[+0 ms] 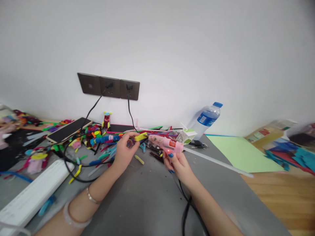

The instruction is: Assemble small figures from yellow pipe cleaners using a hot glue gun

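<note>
The left hand point(126, 150) pinches 1 yellow piece point(140, 136) near the nose of 1 pink glue gun point(164, 143), which the right hand point(180, 165) grips by its handle; if either slipped, the probably hot nose could burn the left hand. Beyond the left hand lie seemingly 2 phones point(69, 130) point(120, 128); beyond and rightward of the right hand, 1 blue-capped bottle point(208, 117) and 1 green sheet point(241, 154).

Soft, even light reaches me from outside my view. The white wall point(162, 49) dulls toward the upper right corner, and the bottle point(208, 117) throws a faint shadow leftward. A red light glows on the pink glue gun point(161, 143) in my right grip point(177, 164); blue scraps point(301, 157) smear and stretch at the far right.
</note>
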{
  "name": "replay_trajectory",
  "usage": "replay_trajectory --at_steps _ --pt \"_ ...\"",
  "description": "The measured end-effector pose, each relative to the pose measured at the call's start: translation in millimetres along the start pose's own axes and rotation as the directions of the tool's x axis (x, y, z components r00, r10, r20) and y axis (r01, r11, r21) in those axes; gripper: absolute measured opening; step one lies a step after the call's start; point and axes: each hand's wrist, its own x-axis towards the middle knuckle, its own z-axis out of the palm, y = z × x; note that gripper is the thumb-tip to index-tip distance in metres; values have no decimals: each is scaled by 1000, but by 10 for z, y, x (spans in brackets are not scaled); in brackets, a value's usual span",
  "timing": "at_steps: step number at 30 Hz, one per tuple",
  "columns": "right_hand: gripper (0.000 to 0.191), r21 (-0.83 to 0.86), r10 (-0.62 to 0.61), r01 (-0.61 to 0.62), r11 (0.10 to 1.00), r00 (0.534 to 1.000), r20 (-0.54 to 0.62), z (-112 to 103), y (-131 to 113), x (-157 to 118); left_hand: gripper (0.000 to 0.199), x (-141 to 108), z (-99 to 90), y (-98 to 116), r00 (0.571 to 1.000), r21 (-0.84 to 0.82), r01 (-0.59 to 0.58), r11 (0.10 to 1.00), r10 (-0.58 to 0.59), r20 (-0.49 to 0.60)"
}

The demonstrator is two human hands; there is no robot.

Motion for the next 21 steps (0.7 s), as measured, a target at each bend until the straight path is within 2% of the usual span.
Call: replay_trajectory --at_steps 13,17,21 --pt "60 -56 -20 18 998 1000 -22 -42 -30 21 20 0 -12 5 1000 -1 1 1000 -1 -14" --pt "57 -56 -3 -1 998 998 -68 -42 -51 31 20 0 -10 9 1000 -3 3 1000 -3 -22" --pt "55 -11 -55 55 998 997 -60 -36 -33 22 21 0 -4 0 1000 -20 -3 1000 3 -25"
